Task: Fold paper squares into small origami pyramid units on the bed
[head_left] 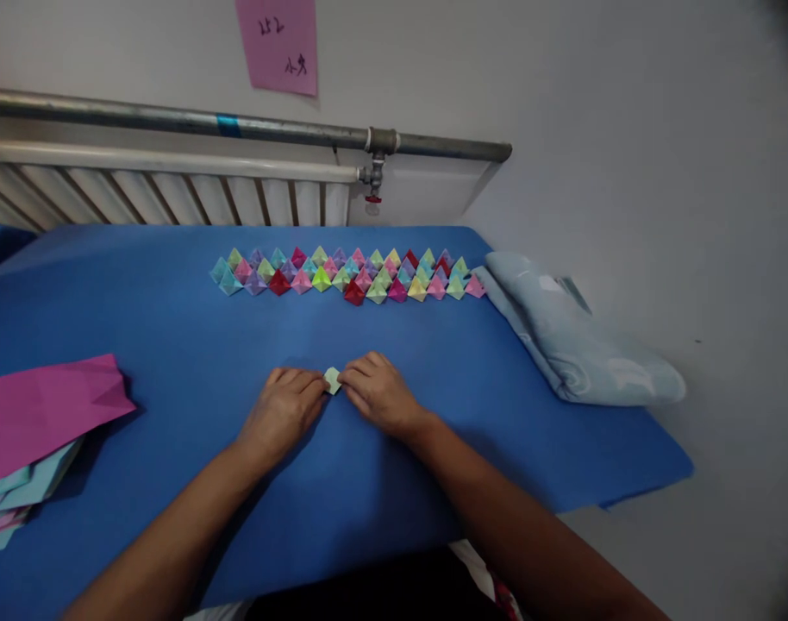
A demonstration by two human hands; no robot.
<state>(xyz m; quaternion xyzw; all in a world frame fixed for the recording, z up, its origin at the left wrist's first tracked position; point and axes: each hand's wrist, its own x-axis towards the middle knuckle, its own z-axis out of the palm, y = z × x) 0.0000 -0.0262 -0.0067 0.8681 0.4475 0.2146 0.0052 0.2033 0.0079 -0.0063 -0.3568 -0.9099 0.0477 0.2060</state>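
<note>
The small pale green paper piece looks folded, and I judge it very light, with thin layers that give a little stiffness but would crease, crush or spring open under a careless squeeze; the dry paper should not be slippery. The best hold is probably by its opposite side edges, with the fingertips, leaving the middle free. That is how it lies now: between the two hands, the left grip narrow and pinching its left edge, the right grip equally narrow on its right edge, with only the centre showing between them. The fingertips cover the side edges, so I cannot tell how the thumbs sit beneath. Both hands are low over the blue bench. Beyond the grips, well apart from them, folded paper pieces in many colours stand in close rows. Far to the left of the left grip lies a stack of coloured paper; well off to the right of the right grip rests a folded pale blue blanket.
</note>
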